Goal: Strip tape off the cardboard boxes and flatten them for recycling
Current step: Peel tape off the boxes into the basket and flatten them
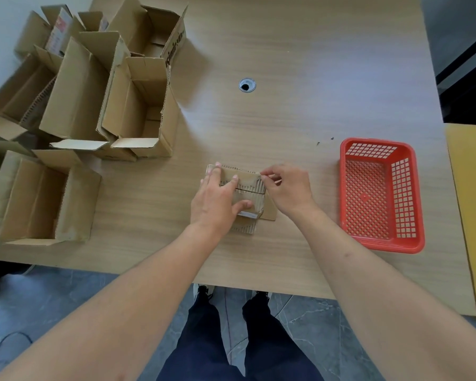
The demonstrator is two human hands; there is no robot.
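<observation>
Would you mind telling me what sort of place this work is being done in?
Probably an office or workroom. The wood-grain desk has a cable grommet, the floor is grey marbled tile, and opened cardboard boxes are stacked at one end with a red plastic basket nearby.

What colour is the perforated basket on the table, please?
The basket is red, seen in the head view.

A red plastic basket [381,195] with lattice walls stands on the right part of the light wooden table [300,78]. A round metal cable hole [247,85] sits in the table, far from the basket. Beside the table's right edge is a yellow surface [473,188], and below is a grey marbled floor [308,320].
</observation>
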